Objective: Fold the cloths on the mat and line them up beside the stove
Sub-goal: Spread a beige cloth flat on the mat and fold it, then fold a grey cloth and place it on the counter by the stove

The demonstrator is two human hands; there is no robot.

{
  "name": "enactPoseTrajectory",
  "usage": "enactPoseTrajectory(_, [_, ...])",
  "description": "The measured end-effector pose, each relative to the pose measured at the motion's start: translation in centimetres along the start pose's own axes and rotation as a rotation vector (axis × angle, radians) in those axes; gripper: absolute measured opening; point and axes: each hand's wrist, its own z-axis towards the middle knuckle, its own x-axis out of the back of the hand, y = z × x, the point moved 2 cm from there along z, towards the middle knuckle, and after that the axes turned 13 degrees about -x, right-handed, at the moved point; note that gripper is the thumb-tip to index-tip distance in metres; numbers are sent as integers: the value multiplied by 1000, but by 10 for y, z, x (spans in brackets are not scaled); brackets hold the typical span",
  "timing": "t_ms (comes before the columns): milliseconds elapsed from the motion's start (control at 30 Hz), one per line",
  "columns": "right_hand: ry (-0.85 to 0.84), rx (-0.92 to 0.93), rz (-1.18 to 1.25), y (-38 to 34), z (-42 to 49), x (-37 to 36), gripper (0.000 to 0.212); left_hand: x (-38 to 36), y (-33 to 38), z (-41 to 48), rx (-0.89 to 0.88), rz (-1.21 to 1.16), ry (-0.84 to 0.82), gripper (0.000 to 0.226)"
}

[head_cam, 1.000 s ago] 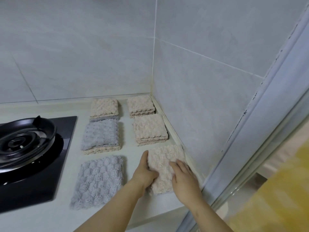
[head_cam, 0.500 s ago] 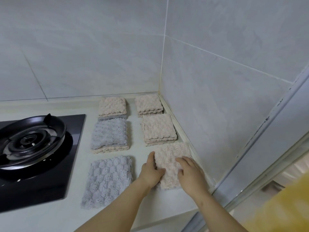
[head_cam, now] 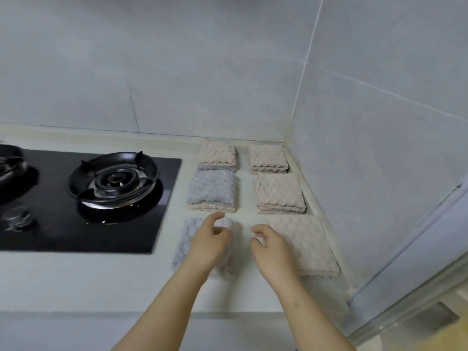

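Fingers (head_cam: 215, 217) loosely curled, holding nothing; left hand (head_cam: 210, 243) over grey cloth (head_cam: 187, 240), right hand (head_cam: 272, 250) at beige cloth's (head_cam: 306, 245) 9 o'clock edge; surface (head_cam: 243, 196) shows between.

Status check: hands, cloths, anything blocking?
Left hand, empty, over near grey cloth; right hand, empty, beside near beige cloth. All six folded, two rows beside stove. Nothing blocking.

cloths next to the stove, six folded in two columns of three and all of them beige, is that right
Not all beige. The head view shows the middle cloth and front cloth of the column nearest the stove grey on top. Six folded, two columns of three, stands.
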Motion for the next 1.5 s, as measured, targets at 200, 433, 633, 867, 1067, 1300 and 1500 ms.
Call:
enactPoseTrajectory(200, [-248, 98, 60, -50, -45, -78, 16, 100, -7, -44, 35, -21, 235, 21])
enactPoseTrajectory(433, [-488, 232, 18, -118, -129, -200, 18, 254, -29, -124, 47, -16, 519, 15])
enactPoseTrajectory(633, [-725, 342, -13, -191, -257, -353, 18, 428, -68, -232, 94, 59, 731, 16])
enactPoseTrajectory(867, [-980, 402, -72, -256, -400, -488, 21, 591, -97, -341, 150, 184, 903, 14])
enactPoseTrajectory(1067, [-1054, 432, -141, -296, -443, -576, 19, 688, -120, -367, 213, 194, 965, 16])
enactPoseTrajectory(1300, [-1000, 425, -165, -366, -420, -704, 22, 812, -151, -314, 252, 273, 896, 17])
enactPoseTrajectory(1500, [-889, 401, -164, -451, -374, -809, 25, 924, -164, -233, 255, 301, 841, 12])
